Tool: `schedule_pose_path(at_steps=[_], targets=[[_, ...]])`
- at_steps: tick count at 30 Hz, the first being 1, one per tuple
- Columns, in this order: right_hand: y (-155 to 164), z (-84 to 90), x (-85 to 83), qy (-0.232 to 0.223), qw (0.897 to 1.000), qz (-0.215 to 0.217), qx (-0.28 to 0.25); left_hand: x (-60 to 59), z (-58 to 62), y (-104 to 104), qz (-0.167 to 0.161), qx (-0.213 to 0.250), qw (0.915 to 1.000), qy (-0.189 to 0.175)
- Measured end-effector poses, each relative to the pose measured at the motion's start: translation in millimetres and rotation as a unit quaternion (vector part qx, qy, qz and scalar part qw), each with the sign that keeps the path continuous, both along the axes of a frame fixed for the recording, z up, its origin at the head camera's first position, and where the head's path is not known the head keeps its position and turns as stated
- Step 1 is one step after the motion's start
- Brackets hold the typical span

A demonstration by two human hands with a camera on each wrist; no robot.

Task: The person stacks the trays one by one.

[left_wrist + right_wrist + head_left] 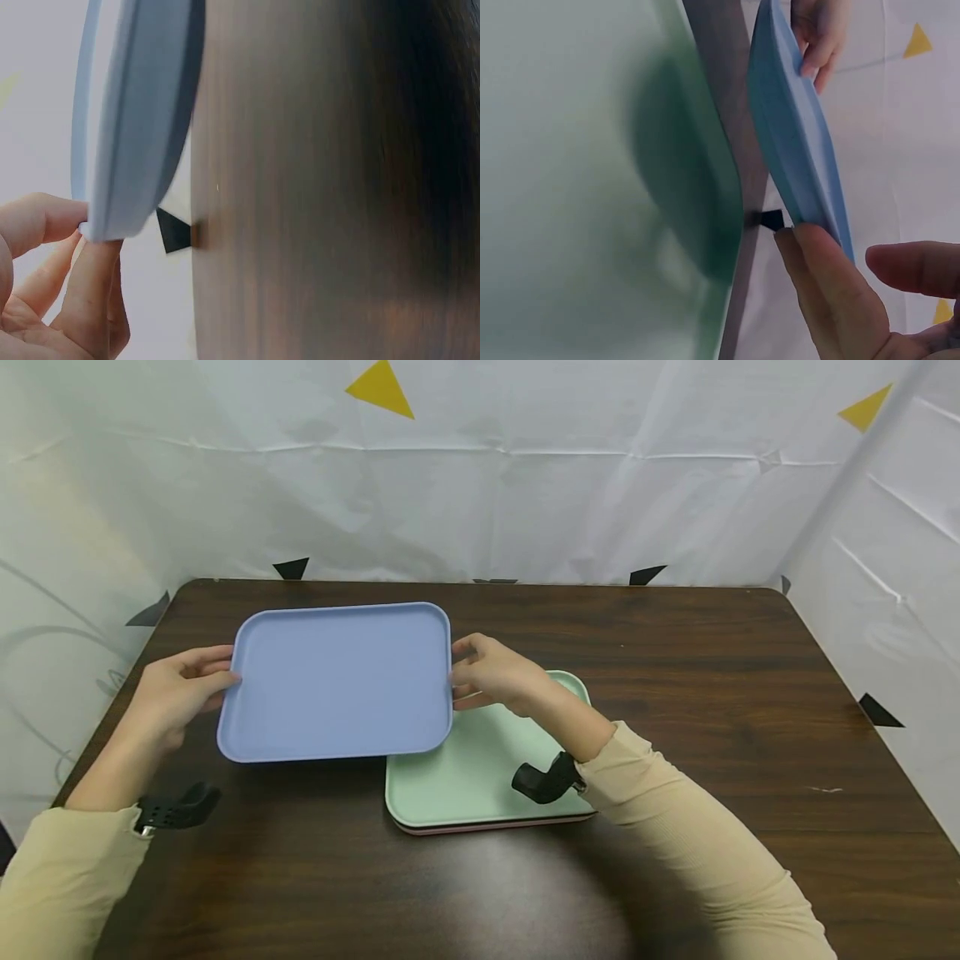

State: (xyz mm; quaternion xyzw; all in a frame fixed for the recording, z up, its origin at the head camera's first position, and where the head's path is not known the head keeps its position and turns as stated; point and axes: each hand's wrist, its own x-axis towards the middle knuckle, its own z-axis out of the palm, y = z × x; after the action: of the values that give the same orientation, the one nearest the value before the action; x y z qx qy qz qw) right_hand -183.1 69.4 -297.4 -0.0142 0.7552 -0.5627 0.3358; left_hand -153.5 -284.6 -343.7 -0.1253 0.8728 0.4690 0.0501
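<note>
A pale blue tray hangs above the dark wooden table, held level by both hands. My left hand pinches its left edge, thumb above and fingers below. My right hand pinches its right edge the same way. In the left wrist view the blue tray shows edge-on above my left fingers. The right wrist view shows the blue tray edge-on, my right fingers under its rim. Beneath lies a mint green tray, stacked on a pinkish tray.
White sheets with yellow and black triangles wall the table at the back and sides. The green tray fills the left of the right wrist view. Bare table lies right of the stack and along the front edge.
</note>
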Motion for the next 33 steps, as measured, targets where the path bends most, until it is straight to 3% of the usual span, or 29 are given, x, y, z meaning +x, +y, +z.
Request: schedule_pose_path(at_steps=[16,33], targets=[[49.0,-7.6,-4.9,0.061,0.997,-0.008,0.049,2.3,3.4,42.1,-0.074,0.065,0.9946,-0.031],[85.9,-13.6,-4.4,0.075,0.995,-0.031,0.058,0.9,6.3,76.9,-0.097,0.11,0.9881,-0.046]])
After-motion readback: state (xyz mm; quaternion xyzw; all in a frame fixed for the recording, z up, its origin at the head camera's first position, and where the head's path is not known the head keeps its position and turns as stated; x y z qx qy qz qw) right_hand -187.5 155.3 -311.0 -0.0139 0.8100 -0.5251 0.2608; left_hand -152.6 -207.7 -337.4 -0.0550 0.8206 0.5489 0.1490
